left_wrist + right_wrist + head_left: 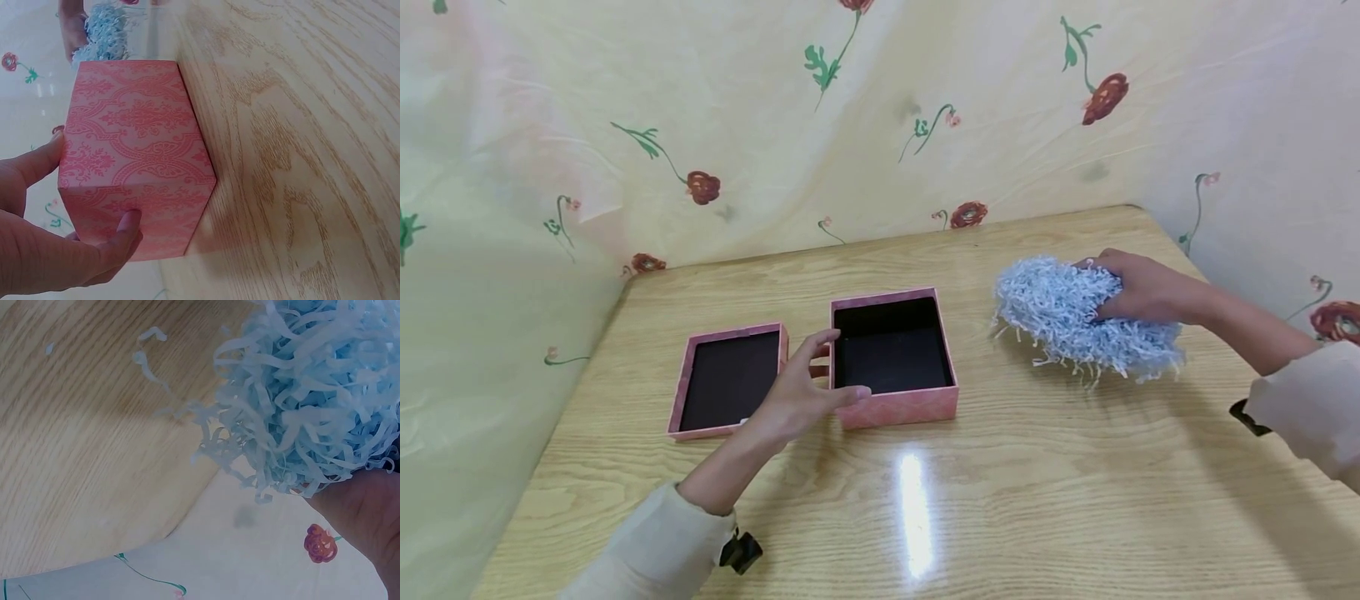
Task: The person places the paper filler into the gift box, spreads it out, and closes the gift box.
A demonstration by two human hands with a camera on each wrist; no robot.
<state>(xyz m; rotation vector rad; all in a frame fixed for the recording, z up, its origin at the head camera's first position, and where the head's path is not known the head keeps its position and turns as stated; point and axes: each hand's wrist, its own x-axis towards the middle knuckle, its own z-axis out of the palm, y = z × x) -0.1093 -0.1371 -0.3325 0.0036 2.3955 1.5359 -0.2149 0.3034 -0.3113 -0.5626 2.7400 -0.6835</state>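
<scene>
A pink patterned box (898, 410) with a black inside stands topless on the wooden table. My left hand (797, 400) holds it by its near left corner, thumb on the front rim and fingers along the left side. In the left wrist view, fingertips press on the box's pink wall (134, 125). Over the right of the table, my right hand (1142, 287) grips a big bundle of light blue shredded paper (1052, 308). Loose strands (147, 365) dangle from it in the right wrist view, and the paper hides most of that hand's fingers.
Left of the box lies its shallow pink lid (730, 379), black inside facing up, close to my left hand. The table (1000, 500) ends at the back against a flower-printed cloth (760, 125), which also hangs at both sides.
</scene>
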